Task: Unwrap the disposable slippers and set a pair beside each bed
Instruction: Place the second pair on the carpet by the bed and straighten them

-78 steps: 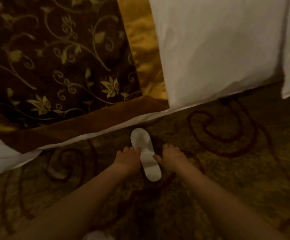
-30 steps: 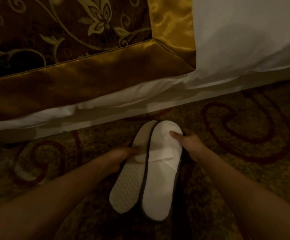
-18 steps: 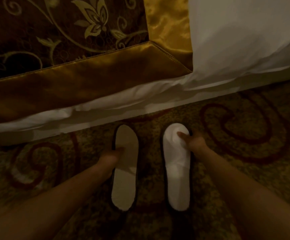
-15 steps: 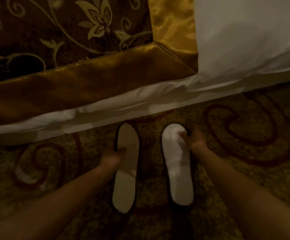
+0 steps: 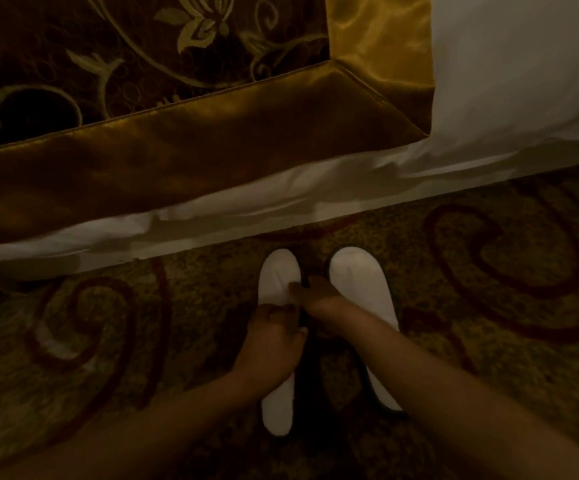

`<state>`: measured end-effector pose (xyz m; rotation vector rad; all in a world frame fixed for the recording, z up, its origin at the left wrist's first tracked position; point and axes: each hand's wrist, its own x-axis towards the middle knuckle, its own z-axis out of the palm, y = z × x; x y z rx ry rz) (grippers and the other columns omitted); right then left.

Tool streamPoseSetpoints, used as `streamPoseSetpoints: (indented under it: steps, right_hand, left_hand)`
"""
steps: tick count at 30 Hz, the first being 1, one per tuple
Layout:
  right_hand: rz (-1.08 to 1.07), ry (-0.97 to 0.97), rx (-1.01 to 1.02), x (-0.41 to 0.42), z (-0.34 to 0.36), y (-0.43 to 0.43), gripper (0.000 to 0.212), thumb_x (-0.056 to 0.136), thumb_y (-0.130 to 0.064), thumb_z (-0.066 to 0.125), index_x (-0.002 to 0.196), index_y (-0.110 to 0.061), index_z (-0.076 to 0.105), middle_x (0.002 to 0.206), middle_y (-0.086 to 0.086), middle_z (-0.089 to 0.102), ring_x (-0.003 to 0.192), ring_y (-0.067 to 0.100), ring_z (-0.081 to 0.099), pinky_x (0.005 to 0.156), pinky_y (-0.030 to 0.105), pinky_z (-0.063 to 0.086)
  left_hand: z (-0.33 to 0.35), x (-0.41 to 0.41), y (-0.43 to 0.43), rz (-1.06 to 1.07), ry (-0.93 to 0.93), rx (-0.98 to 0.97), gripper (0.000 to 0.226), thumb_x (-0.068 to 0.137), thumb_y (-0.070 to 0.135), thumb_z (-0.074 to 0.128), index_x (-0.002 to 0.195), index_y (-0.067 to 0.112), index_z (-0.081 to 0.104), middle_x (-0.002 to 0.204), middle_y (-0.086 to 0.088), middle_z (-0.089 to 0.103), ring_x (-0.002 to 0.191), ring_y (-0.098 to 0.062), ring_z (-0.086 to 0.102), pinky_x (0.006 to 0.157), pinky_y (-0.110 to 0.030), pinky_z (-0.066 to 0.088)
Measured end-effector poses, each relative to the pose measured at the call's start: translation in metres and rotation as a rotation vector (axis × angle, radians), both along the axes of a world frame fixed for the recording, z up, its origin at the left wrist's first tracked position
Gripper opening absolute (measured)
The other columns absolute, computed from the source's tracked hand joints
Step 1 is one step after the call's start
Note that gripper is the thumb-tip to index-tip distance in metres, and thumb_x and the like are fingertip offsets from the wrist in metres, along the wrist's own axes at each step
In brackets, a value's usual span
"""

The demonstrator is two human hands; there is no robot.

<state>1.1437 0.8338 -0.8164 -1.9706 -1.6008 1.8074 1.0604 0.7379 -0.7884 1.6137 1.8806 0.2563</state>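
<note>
Two flat white disposable slippers side by side on patterned carpet point(image 5: 489, 323), toes toward white bed skirt point(image 5: 246, 216) beyond hands. Left hand point(image 5: 274, 344) clamped over left slipper point(image 5: 277, 275) at mid-length. Right hand point(image 5: 315, 292) pinches same slipper's upper; right slipper point(image 5: 360, 282) just beside right wrist, untouched.

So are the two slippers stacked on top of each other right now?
No, the left slipper and right slipper lie side by side on the carpet, a gap between them.

Single head-worn wide-angle view, looking steeply down and forward, close over the carpet point(image 5: 489, 306), bed point(image 5: 212, 168) edge across the top, forearms entering from below
</note>
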Motion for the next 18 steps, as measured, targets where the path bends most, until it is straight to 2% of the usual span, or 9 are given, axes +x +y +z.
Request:
streamPoseSetpoints:
  steps: [3, 5, 7, 9, 11, 12, 14, 16, 18]
  right_hand:
    - [0.068, -0.025, 0.040, 0.017, -0.010, -0.005, 0.068, 0.091, -0.047, 0.046, 0.145, -0.010, 0.026, 0.149, 0.013, 0.035, 0.130, 0.031, 0.041, 0.101, 0.038, 0.039]
    - [0.186, -0.169, 0.162, 0.024, -0.017, -0.006, 0.064, 0.089, -0.051, 0.048, 0.137, -0.009, 0.039, 0.137, 0.015, 0.049, 0.119, 0.032, 0.051, 0.095, 0.040, 0.045]
    - [0.207, -0.300, 0.297, 0.033, -0.013, -0.002, 0.059, 0.088, -0.053, 0.048, 0.124, -0.007, 0.049, 0.122, 0.016, 0.058, 0.107, 0.032, 0.057, 0.084, 0.038, 0.046]
    - [0.134, -0.441, 0.427, 0.050, -0.007, 0.007, 0.058, 0.091, -0.049, 0.044, 0.126, -0.003, 0.047, 0.118, 0.016, 0.061, 0.105, 0.031, 0.059, 0.080, 0.036, 0.045]
    - [0.094, -0.614, 0.498, 0.075, -0.004, 0.015, 0.059, 0.094, -0.045, 0.039, 0.135, -0.003, 0.036, 0.124, 0.016, 0.059, 0.109, 0.031, 0.059, 0.083, 0.036, 0.047]
    - [0.064, -0.666, 0.461, 0.087, -0.004, 0.017, 0.064, 0.093, -0.048, 0.040, 0.137, -0.003, 0.031, 0.125, 0.016, 0.058, 0.110, 0.031, 0.058, 0.084, 0.037, 0.047]
    - [0.017, -0.652, 0.276, 0.104, -0.007, 0.013, 0.076, 0.087, -0.057, 0.046, 0.141, -0.007, 0.024, 0.130, 0.017, 0.051, 0.113, 0.033, 0.055, 0.089, 0.041, 0.047]
    - [0.045, -0.596, 0.108, 0.109, -0.014, 0.004, 0.088, 0.083, -0.060, 0.050, 0.144, -0.009, 0.013, 0.139, 0.018, 0.042, 0.119, 0.035, 0.049, 0.097, 0.045, 0.045]
    - [0.023, -0.632, 0.072, 0.107, -0.021, -0.004, 0.103, 0.077, -0.065, 0.054, 0.145, -0.007, 0.003, 0.144, 0.019, 0.034, 0.125, 0.037, 0.044, 0.100, 0.045, 0.042]
  left_hand:
    - [-0.013, -0.023, 0.001, 0.118, -0.039, -0.099, 0.042, 0.094, 0.018, 0.048, 0.134, 0.006, 0.043, 0.135, -0.016, 0.049, 0.123, -0.029, 0.046, 0.100, -0.028, 0.036]
    - [-0.025, -0.038, 0.001, 0.189, -0.031, -0.201, 0.046, 0.095, 0.025, 0.046, 0.138, 0.008, 0.038, 0.141, -0.015, 0.044, 0.128, -0.029, 0.043, 0.107, -0.031, 0.033]
    - [-0.037, -0.045, 0.006, 0.190, -0.008, -0.264, 0.052, 0.096, 0.030, 0.044, 0.143, 0.009, 0.031, 0.147, -0.014, 0.037, 0.133, -0.029, 0.038, 0.110, -0.031, 0.030]
    - [-0.044, -0.042, 0.015, 0.218, 0.001, -0.311, 0.062, 0.095, 0.036, 0.044, 0.146, 0.009, 0.021, 0.152, -0.013, 0.029, 0.137, -0.029, 0.032, 0.110, -0.031, 0.027]
    - [-0.049, -0.034, 0.028, 0.298, 0.002, -0.354, 0.073, 0.092, 0.043, 0.049, 0.147, 0.009, 0.015, 0.154, -0.014, 0.023, 0.139, -0.031, 0.029, 0.111, -0.033, 0.026]
    - [-0.051, -0.030, 0.035, 0.332, 0.004, -0.368, 0.080, 0.089, 0.047, 0.051, 0.148, 0.009, 0.012, 0.155, -0.015, 0.021, 0.140, -0.032, 0.026, 0.112, -0.036, 0.025]
    - [-0.053, -0.025, 0.048, 0.332, 0.090, -0.333, 0.091, 0.084, 0.053, 0.055, 0.148, 0.011, 0.007, 0.156, -0.017, 0.014, 0.141, -0.035, 0.019, 0.114, -0.043, 0.023]
    - [-0.052, -0.025, 0.062, 0.212, 0.257, -0.167, 0.096, 0.079, 0.057, 0.059, 0.148, 0.015, 0.007, 0.154, -0.016, 0.014, 0.140, -0.037, 0.017, 0.112, -0.048, 0.023]
    - [-0.053, -0.027, 0.077, -0.010, 0.242, -0.032, 0.098, 0.077, 0.055, 0.062, 0.149, 0.022, 0.004, 0.156, -0.012, 0.013, 0.142, -0.034, 0.015, 0.113, -0.049, 0.020]
